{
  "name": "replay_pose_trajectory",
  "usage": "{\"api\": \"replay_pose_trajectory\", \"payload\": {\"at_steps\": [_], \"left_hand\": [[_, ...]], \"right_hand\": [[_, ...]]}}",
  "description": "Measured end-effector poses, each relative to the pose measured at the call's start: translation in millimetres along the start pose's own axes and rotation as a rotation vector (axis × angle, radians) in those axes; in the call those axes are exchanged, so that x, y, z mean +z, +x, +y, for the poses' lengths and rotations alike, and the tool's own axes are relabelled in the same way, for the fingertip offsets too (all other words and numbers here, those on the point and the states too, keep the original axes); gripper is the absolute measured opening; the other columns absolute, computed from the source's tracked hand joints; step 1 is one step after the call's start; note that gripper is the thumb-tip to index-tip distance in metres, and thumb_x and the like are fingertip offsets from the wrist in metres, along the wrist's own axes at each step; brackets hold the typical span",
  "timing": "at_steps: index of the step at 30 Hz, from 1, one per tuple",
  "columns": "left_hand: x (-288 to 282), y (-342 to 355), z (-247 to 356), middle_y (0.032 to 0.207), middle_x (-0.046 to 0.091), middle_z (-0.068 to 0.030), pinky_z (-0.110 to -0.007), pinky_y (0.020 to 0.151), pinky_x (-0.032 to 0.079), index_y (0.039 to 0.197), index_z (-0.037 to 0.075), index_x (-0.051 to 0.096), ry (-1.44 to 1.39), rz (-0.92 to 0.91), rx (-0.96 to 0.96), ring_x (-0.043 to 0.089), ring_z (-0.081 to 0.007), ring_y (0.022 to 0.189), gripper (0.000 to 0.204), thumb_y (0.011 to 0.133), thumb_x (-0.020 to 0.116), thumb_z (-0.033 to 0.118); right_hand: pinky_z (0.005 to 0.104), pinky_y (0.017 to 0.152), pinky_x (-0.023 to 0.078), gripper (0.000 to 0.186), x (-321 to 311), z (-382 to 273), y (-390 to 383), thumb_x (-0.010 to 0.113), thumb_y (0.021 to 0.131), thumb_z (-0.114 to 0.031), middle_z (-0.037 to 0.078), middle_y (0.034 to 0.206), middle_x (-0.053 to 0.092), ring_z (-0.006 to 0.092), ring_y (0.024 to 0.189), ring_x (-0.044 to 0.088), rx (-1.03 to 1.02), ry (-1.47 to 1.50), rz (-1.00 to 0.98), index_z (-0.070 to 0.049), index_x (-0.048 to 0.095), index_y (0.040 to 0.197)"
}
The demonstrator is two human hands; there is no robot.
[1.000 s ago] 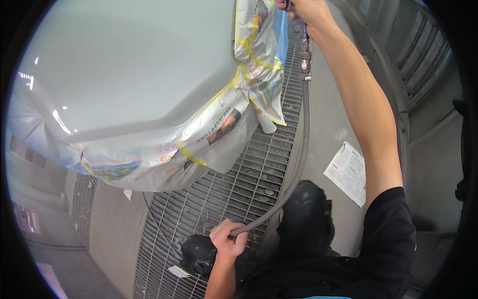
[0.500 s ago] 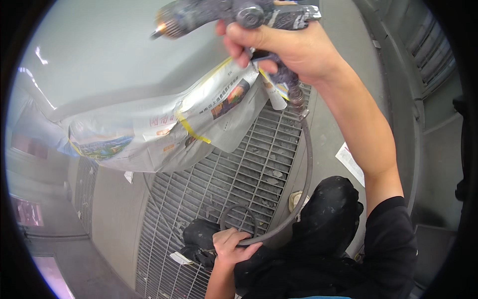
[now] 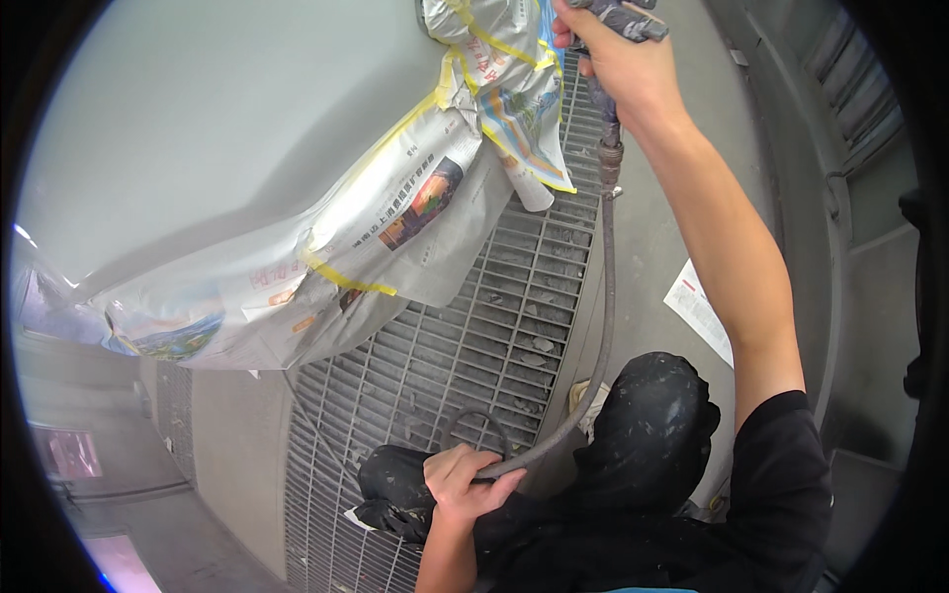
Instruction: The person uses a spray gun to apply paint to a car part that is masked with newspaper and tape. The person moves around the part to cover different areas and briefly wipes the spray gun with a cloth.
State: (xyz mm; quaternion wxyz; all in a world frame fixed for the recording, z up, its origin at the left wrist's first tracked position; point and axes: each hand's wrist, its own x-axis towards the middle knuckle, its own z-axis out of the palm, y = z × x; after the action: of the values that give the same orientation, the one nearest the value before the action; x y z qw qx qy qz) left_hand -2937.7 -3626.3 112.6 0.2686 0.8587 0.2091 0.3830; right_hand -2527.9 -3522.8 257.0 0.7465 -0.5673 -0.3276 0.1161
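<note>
At the top, my right hand (image 3: 633, 74) is closed around the grip of a paint-stained spray gun (image 3: 623, 18), whose front end is cut off by the upper edge. A grey hose (image 3: 608, 287) runs down from its handle and curves toward me. Low in the middle, my left hand (image 3: 465, 481) is closed on that hose, near my knee. To the left of the gun is a smooth, glossy grey vehicle panel (image 3: 237, 109). Newspaper masking (image 3: 415, 203), held with yellow tape (image 3: 346, 277), hangs along the panel's lower edge.
Beneath the masking lies a metal floor grating (image 3: 494, 326) with scraps of debris in it. A printed paper sheet (image 3: 697, 306) lies on the floor beside my right knee (image 3: 657, 405). A wall (image 3: 880, 296) stands on the right.
My right hand has moved up and to the right with the spray gun, uncovering more masking. My left hand keeps its hold on the hose. The view has shifted slightly.
</note>
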Motion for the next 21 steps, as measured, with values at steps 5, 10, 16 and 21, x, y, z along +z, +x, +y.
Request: {"api": "replay_pose_trajectory", "payload": {"at_steps": [5,10,16,21], "left_hand": [[-9.6,-15.9,-3.4,0.052,0.053,-0.0016,-0.028,0.04,0.038,0.073,0.006,0.067,0.043,-0.051,0.019,0.052,-0.0175,0.042,0.038,0.065,0.093,0.032],[-12.7,-32.0,-9.8,0.053,0.052,-0.001,-0.028,0.039,0.037,0.072,0.007,0.066,0.086,-0.104,0.0,0.051,-0.0163,0.041,0.039,0.061,0.095,0.03],[-0.4,-26.5,-13.8,0.052,0.048,0.0001,-0.027,0.039,0.036,0.074,0.007,0.066,0.112,-0.119,-0.022,0.048,-0.0149,0.04,0.037,0.063,0.095,0.028],[16.5,-7.4,-20.3,0.052,0.047,0.0001,-0.027,0.039,0.035,0.075,0.006,0.065,0.136,-0.132,-0.026,0.048,-0.0146,0.04,0.039,0.063,0.095,0.028]], "right_hand": [[0.0224,0.05,0.039,0.017,9.1,17.9,-46.0,0.076,0.09,-0.024,-0.001,0.076,0.069,0.0041,0.06,0.055,0.045,0.094,-0.236,-0.006,0.074,0.088],[0.0207,0.046,0.039,0.016,18.0,31.7,-97.5,0.078,0.088,-0.019,0.001,0.076,0.07,0.0049,0.061,0.061,0.146,0.301,-0.741,-0.005,0.074,0.095],[0.0204,0.046,0.039,0.016,22.3,71.1,-87.9,0.076,0.09,-0.02,0.001,0.076,0.07,0.0041,0.063,0.061,0.123,0.221,-0.623,-0.006,0.074,0.095],[0.0222,0.05,0.039,0.026,-6.8,102.3,-53.3,0.071,0.095,-0.023,0.001,0.082,0.067,0.0086,0.076,0.063,0.159,0.218,-0.427,-0.001,0.07,0.108]]}}
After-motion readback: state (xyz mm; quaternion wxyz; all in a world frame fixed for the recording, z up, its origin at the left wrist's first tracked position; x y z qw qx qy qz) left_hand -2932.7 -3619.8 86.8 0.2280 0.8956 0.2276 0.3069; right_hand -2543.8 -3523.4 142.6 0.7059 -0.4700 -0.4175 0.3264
